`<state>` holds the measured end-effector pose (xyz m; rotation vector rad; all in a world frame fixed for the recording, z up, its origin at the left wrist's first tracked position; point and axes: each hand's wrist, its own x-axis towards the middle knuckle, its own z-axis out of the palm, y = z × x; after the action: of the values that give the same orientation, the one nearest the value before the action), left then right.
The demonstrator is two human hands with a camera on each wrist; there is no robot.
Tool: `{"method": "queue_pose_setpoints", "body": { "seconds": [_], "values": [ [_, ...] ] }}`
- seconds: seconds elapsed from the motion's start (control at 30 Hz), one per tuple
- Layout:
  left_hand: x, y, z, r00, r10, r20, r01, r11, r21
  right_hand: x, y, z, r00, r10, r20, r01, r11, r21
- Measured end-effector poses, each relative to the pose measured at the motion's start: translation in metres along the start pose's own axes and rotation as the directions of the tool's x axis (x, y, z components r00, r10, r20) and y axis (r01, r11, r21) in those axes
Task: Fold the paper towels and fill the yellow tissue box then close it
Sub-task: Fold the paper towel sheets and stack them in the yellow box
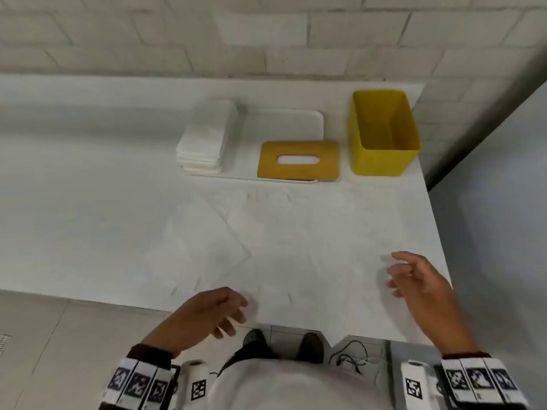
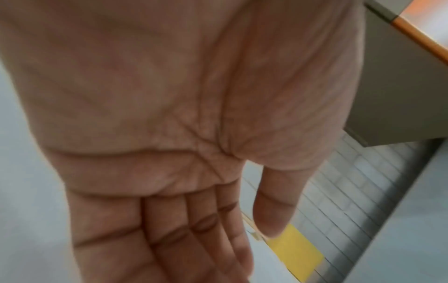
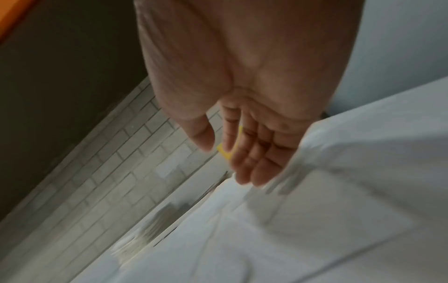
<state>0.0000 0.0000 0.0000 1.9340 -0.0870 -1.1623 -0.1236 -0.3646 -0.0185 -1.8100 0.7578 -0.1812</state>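
- Your left hand hovers over the near edge of the white desk, fingers loose and slightly bent, holding nothing.
- Your right hand hangs above the desk's right side, fingers spread and relaxed, also holding nothing. Both wrist views show bare palms.
- A stack of paper towels sits at the left end of a white tray toward the back of the desk, well apart from both hands.
- The yellow tissue box stands upright near the desk's far right corner, just to the right of the tray. It is open at the top, and no towels show inside it.
- The box's lid, flat with an oval slot, lies on the tray's near right part, between the towels and the box. Set aside like this, it leaves the box mouth clear for filling.
- The wide bare stretch of desk in front of you probably serves as folding space.
- Judging by this layout, no folded towel has gone into the box yet; a reach to the stack looks like the step in hand.
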Motion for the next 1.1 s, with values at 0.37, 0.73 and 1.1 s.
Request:
{"method": "queue_pose_setpoints", "body": {
  "seconds": [0.37, 0.73, 1.1],
  "values": [
    [0.017, 0.008, -0.038, 0.982, 0.181, -0.056, -0.172, 0.976, 0.13, 0.035, -0.026, 0.074, 0.976, 0.152, -0.159, -0.202, 0.903, -0.38],
    [0.027, 0.002, -0.066, 0.962, 0.272, -0.037, -0.266, 0.957, 0.115, 0.072, -0.029, 0.069, 0.944, 0.202, -0.261, -0.315, 0.787, -0.53],
    [0.049, 0.04, -0.049, 0.947, 0.318, -0.041, -0.309, 0.94, 0.147, 0.085, -0.016, 0.061, 0.99, 0.042, -0.132, -0.105, 0.849, -0.517]
  ]
}}
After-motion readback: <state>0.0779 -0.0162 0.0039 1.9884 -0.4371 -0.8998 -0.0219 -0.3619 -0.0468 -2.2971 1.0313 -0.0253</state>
